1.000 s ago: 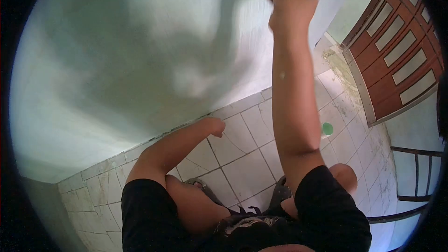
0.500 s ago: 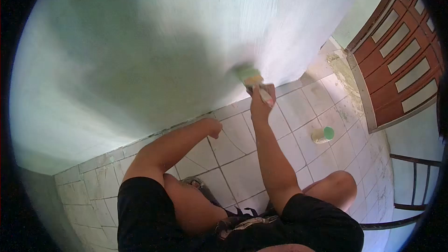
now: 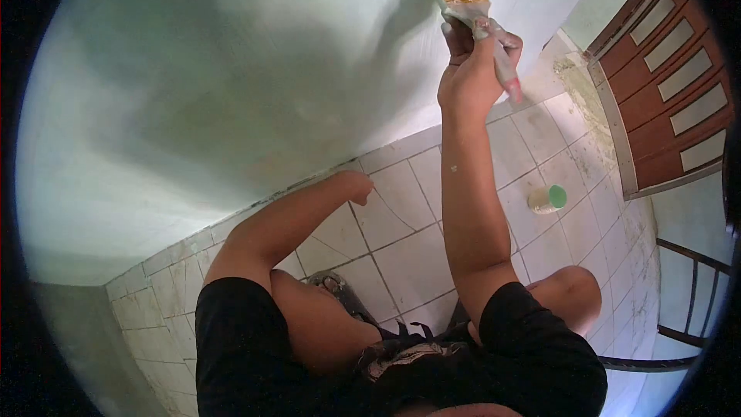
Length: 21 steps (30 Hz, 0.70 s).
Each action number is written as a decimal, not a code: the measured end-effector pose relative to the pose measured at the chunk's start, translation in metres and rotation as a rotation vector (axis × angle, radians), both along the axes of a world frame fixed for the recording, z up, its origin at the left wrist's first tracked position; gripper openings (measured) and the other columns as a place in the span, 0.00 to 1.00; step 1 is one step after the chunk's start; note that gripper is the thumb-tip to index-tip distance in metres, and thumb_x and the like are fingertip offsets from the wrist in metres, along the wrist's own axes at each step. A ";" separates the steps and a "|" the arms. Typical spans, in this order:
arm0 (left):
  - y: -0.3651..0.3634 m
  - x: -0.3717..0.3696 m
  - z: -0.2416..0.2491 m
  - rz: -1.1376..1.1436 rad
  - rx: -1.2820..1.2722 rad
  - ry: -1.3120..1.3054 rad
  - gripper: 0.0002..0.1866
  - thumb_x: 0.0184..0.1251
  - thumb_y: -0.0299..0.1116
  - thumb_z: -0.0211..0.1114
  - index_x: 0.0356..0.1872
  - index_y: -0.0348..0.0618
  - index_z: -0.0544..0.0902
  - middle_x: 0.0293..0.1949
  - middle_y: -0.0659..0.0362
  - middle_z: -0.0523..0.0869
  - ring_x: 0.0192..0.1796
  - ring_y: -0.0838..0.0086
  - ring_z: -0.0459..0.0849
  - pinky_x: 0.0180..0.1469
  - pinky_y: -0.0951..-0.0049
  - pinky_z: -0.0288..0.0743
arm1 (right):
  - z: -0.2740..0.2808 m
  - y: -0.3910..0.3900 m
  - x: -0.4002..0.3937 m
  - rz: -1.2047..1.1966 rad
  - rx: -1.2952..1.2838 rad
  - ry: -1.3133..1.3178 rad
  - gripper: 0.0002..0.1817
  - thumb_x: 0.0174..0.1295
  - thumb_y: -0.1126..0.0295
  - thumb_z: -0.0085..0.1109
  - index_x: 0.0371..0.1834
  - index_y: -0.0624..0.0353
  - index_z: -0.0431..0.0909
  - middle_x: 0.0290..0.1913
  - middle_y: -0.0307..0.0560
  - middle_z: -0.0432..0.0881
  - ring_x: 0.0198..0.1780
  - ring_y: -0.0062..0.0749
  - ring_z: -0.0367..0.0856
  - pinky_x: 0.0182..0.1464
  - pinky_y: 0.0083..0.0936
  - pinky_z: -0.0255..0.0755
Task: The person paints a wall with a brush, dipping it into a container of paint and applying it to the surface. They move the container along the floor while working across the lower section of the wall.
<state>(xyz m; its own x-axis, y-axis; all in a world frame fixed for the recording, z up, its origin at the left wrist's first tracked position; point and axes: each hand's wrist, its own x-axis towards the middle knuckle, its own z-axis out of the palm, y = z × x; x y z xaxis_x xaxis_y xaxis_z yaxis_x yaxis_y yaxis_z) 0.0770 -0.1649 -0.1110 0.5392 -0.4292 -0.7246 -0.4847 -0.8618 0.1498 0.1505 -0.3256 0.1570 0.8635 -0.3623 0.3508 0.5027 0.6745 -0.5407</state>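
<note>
A wide paintbrush with pale green paint on its bristles is held up at the wall. My right hand is closed around its handle, thumb and fingers near the metal band, and the reddish handle end sticks out below. The bristles lie against the pale green wall, their tips splayed to the left. My left hand hangs bent at the wrist in front of my left knee, low by the foot of the wall, and its fingers are mostly hidden. A small tub of green paint stands on the floor to the right of my right forearm.
White floor tiles run along the wall base, with a dried, crumbly patch by the door. A brown wooden door with pale panels is at the right. Below it is a dark metal frame. My sandalled foot rests on the tiles.
My right hand has carried the paintbrush up the wall, from near its base to well above. The left hand has stayed nearly in place, and the view has shifted slightly.
</note>
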 end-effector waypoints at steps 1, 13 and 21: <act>0.001 -0.001 -0.003 0.002 0.004 -0.002 0.13 0.45 0.37 0.62 0.29 0.39 0.83 0.33 0.48 0.83 0.37 0.58 0.82 0.39 0.60 0.76 | -0.015 0.003 0.002 -0.035 -0.053 -0.009 0.09 0.58 0.78 0.47 0.39 0.60 0.58 0.41 0.53 0.72 0.42 0.38 0.76 0.45 0.34 0.77; 0.006 -0.007 -0.018 -0.126 0.025 0.047 0.16 0.54 0.40 0.60 0.36 0.37 0.81 0.36 0.48 0.82 0.40 0.56 0.81 0.42 0.57 0.75 | -0.189 0.002 -0.038 -0.017 -0.265 0.522 0.07 0.59 0.78 0.49 0.37 0.63 0.62 0.39 0.51 0.73 0.41 0.34 0.77 0.39 0.27 0.79; -0.008 -0.003 0.014 -0.017 0.036 0.034 0.16 0.52 0.39 0.60 0.35 0.37 0.82 0.36 0.50 0.82 0.41 0.58 0.81 0.43 0.59 0.75 | -0.008 0.019 -0.003 -0.119 -0.084 0.257 0.03 0.58 0.77 0.50 0.33 0.63 0.68 0.33 0.45 0.74 0.34 0.27 0.75 0.40 0.25 0.76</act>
